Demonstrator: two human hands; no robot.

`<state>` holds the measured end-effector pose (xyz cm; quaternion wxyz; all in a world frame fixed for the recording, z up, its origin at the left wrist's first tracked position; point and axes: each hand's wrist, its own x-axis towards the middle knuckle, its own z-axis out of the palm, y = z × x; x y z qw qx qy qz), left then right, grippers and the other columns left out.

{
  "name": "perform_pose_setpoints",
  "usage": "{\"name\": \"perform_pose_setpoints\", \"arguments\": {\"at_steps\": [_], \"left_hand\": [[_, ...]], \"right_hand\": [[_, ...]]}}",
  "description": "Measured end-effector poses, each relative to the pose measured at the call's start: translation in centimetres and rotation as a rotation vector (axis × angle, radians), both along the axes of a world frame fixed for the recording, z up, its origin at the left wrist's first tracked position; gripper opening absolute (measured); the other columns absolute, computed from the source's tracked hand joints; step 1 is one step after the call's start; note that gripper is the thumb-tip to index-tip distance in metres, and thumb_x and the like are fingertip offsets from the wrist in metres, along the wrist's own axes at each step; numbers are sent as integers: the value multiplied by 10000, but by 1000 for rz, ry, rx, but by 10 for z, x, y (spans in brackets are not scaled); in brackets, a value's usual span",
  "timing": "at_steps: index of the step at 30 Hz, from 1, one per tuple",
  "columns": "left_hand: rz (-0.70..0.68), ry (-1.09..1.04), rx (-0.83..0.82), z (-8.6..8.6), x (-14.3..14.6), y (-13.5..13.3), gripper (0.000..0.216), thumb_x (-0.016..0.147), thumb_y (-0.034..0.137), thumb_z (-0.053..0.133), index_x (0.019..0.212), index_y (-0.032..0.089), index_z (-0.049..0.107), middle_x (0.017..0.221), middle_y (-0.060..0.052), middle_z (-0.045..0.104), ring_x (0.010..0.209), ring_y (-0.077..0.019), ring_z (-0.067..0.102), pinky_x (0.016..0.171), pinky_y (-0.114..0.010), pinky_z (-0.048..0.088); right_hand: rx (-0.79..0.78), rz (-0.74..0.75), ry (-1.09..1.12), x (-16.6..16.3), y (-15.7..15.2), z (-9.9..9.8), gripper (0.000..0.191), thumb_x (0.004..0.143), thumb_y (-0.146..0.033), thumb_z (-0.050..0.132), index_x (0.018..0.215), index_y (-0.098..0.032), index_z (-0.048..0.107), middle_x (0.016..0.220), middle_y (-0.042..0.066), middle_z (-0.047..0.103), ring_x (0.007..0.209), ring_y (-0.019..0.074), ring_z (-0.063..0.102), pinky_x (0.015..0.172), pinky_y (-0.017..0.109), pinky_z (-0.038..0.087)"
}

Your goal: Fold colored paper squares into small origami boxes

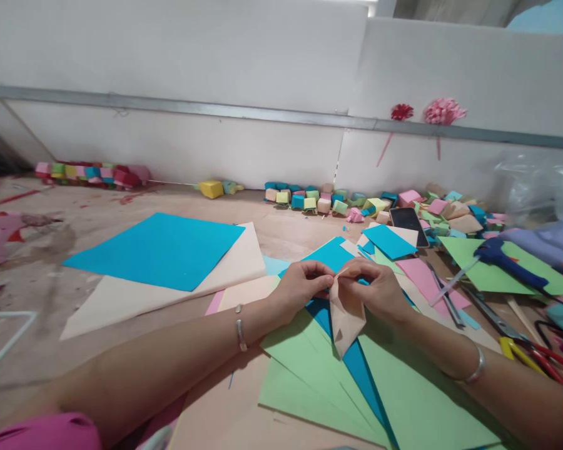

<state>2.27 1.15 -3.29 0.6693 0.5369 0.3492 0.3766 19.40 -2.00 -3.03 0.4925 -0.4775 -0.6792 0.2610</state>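
Both hands meet over the middle of the table at a folded piece of peach paper [348,317]. My left hand [304,284] pinches its upper left edge between thumb and fingers. On the other side my right hand [378,289] grips the top of the same paper, fingers curled. The paper hangs downward to a point, with creases showing. Below it lie green paper sheets [304,381] and a blue paper strip [368,384]. Parts of the fingers hide the paper's upper edge.
A large blue sheet [159,253] lies on peach paper at left. Small folded paper cubes [304,199] line the wall. On the right are a phone [409,225], a blue glue gun [509,259], scissors [507,328] and a utility knife [445,297]. A pink glue gun [0,234] sits far left.
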Motion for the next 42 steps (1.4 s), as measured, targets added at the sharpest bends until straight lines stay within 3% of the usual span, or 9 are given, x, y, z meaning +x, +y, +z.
{"name": "perform_pose_setpoints", "arguments": {"at_steps": [7,15,24,42], "left_hand": [[-54,-129,-34,2,0,-2,291,640,362,812,748,139,660,750,-30,611,698,-119,589,660,-261,506],[-310,-274,-354,-2,0,-5,390,579,337,872,813,143,629,773,-24,625,770,-148,636,837,-368,512],[-283,-299,-400,-1,1,-4,413,566,332,878,791,151,583,701,14,596,666,-118,611,772,-357,526],[-109,-248,-252,-5,5,-13,368,545,334,862,692,134,592,717,-31,610,730,-157,614,721,-308,487]], "right_hand": [[51,83,135,5,-1,-2,112,769,-164,633,679,-226,659,787,19,645,781,181,591,729,329,461],[42,182,181,8,-4,-1,109,831,-179,615,770,-241,680,817,15,610,787,159,574,696,290,433],[134,102,142,4,-5,-1,161,791,-96,619,703,-230,617,756,-4,608,773,158,572,741,313,422],[172,-29,-206,-10,-21,12,166,737,-89,586,611,-187,539,656,-4,529,598,129,467,533,275,354]]}}
